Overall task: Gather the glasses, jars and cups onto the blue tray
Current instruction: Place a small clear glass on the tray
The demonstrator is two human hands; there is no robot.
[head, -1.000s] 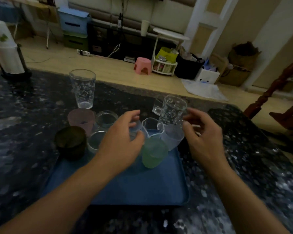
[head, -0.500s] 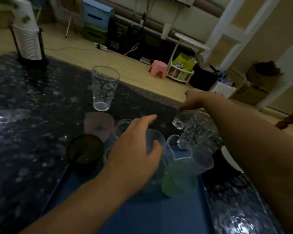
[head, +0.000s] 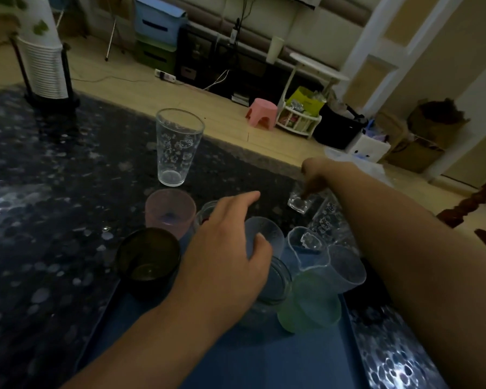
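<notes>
The blue tray (head: 264, 357) lies on the dark table, its far half crowded with cups: a dark cup (head: 148, 258), a pink cup (head: 170, 210), a green cup (head: 309, 303), a clear jar (head: 271, 287) and several clear or frosted glasses. My left hand (head: 225, 251) rests over a frosted glass (head: 263, 238), thumb against it and fingers stretched forward. Beyond the tray, my right hand (head: 314, 175) pinches a small clear glass (head: 299, 202) by its rim. A tall printed glass (head: 177, 147) stands alone on the table, farther back.
A stack of white paper cups in a black holder (head: 44, 57) stands at the table's far left. The table's far edge runs just behind my right hand; past it is floor with a pink stool (head: 261, 112). A wooden chair (head: 477, 203) is at the right.
My right hand has reached forward past the tray and taken the small clear glass by its rim. My left hand has stayed over the frosted glass, and the view has swung left.
</notes>
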